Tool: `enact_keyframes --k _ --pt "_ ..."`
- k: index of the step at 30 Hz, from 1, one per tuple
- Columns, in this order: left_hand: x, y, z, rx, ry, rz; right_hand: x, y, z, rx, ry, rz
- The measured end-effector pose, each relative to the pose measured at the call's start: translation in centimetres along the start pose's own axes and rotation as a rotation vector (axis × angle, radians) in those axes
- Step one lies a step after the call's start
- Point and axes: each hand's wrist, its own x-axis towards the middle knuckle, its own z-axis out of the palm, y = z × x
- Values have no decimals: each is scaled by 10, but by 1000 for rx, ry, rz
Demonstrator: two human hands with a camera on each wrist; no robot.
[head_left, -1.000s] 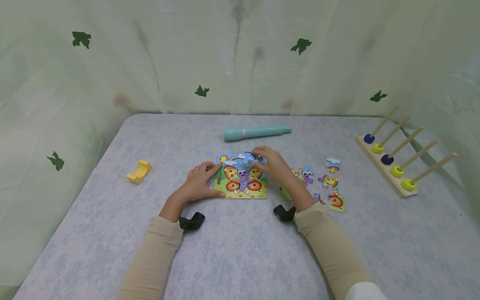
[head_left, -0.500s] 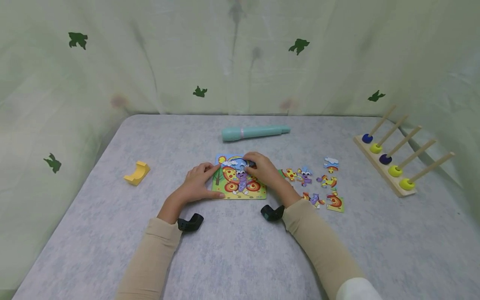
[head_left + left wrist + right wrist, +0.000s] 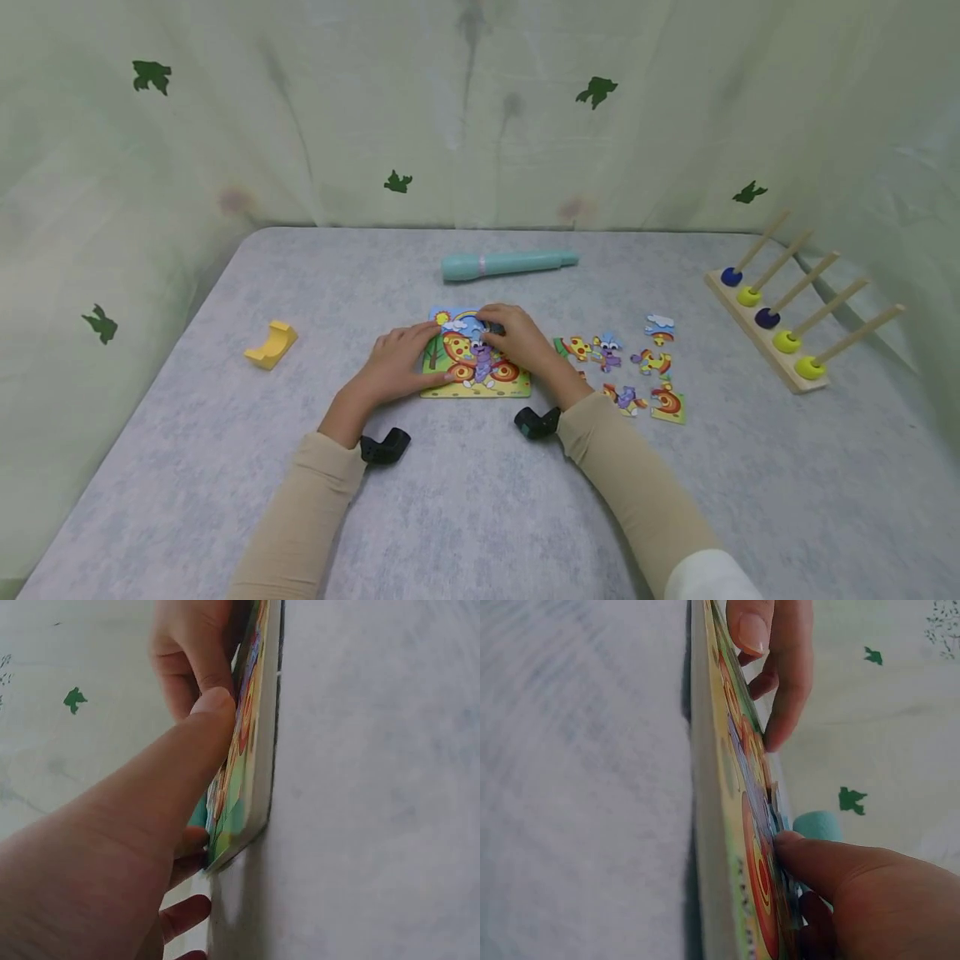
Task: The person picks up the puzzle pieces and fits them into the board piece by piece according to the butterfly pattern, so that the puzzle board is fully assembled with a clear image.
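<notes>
A butterfly jigsaw puzzle board lies flat on the table between both hands. My left hand rests at its left side, fingers extended near the upper left corner and thumb over the lower left part of the picture. Above the board's upper middle, my right hand pinches a small puzzle piece between thumb and fingers; the hand mostly hides it. In the right wrist view, the edge of that puzzle piece stands slightly raised from the board by the thumb tip. Several loose puzzle pieces lie right of the board.
A teal toy microphone-like stick lies behind the board. At far left sits a yellow curved block. A wooden peg stand with blue and yellow beads stands at the right. A pale curtain borders the back.
My right hand has shifted left across the board, from its upper right corner to its upper middle. The left hand stays at the left side, its thumb slightly farther up the board.
</notes>
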Motion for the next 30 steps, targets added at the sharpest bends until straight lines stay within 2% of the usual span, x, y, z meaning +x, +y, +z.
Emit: enact_keyframes --k 8,13,19,24,26,30 --pt "11 7 -1 123 23 19 2 -4 -2 29 -36 78" --pt "12 9 0 146 25 8 3 -5 -2 45 -50 136" --pt "12 6 2 127 50 25 3 -7 -6 61 -88 133" --pt "14 3 5 135 51 36 -8 -15 -27 144 -78 103" --pt "15 2 6 136 50 36 -16 -18 -41 167 -47 81" --pt "15 3 7 125 42 21 -39 -19 -73 120 48 45"
